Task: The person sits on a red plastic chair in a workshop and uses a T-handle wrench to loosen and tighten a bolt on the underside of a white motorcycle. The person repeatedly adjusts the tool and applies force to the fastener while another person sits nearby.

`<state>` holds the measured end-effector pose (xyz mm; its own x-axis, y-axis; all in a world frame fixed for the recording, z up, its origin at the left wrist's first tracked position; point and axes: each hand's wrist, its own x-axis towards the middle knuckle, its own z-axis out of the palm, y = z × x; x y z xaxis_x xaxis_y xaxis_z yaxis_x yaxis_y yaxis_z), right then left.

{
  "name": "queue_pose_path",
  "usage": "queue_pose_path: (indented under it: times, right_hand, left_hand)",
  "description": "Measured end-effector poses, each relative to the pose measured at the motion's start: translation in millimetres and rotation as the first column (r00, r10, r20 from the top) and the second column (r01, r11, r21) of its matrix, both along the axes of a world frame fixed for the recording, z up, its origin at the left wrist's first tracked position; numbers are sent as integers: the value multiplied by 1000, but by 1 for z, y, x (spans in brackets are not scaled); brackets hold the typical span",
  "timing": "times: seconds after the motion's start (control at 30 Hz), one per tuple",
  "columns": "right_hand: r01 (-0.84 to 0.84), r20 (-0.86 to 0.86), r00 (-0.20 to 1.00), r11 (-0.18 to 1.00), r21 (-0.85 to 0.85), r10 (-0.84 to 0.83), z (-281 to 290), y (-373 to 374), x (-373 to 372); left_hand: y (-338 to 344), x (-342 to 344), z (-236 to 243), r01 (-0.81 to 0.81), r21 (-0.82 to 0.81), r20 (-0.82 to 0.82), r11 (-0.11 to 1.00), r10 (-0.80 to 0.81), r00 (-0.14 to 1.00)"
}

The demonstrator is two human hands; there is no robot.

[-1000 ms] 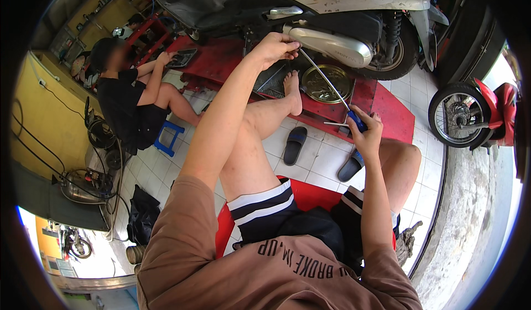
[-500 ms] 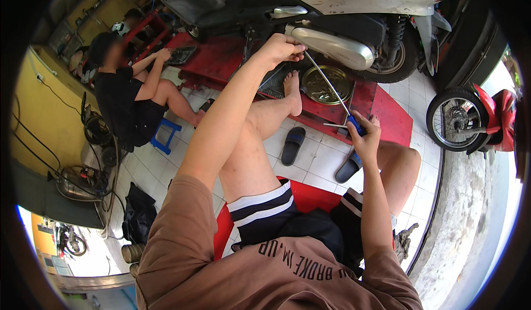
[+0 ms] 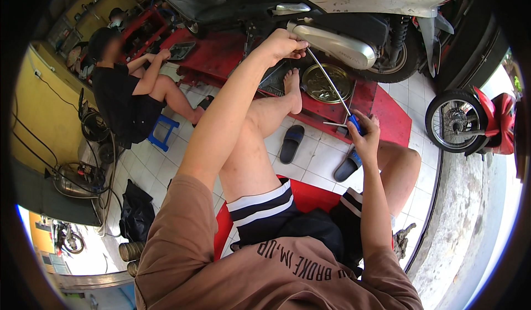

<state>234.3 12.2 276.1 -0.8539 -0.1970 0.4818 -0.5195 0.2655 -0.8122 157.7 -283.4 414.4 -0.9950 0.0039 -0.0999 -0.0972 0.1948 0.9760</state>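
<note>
A long screwdriver (image 3: 327, 81) with a blue handle lies slantwise between my two hands. My right hand (image 3: 365, 133) is closed round its handle. My left hand (image 3: 285, 45) pinches the far end of the shaft near the scooter's engine cover; its fingertips hide the tip, and I cannot tell if a small part is there too. A short metal rod (image 3: 334, 124) sticks out beside my right fingers. Beyond my hands stands a grey scooter (image 3: 332, 36) on a red lift platform (image 3: 381, 108). A round gold-coloured tray (image 3: 326, 83) sits on the platform below the shaft.
My bare foot (image 3: 292, 91) rests on the platform beside a dark tray. Black slide sandals (image 3: 292, 144) lie on the white tiles. At the left another person (image 3: 127, 89) sits on a blue stool (image 3: 163, 133). A red motorbike (image 3: 481, 121) stands at the right; a black bag (image 3: 137, 210) lies left.
My left hand has shifted slightly up and right with the shaft's end. My right hand keeps its hold on the handle. The view has moved a little.
</note>
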Motion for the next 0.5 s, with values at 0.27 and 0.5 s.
queue_pose_path:
  times: [0.27,0.5]
  right_hand:
    - [-130,296,935,965,-228,196,-6,8,-13]
    - [-168,337,884,892,-420,325,-1,8,-12]
  left_hand:
    - [4,-3,2,134,308,-97,942,-109,989]
    - [3,-2,4,159,332,-95,930,-135,986]
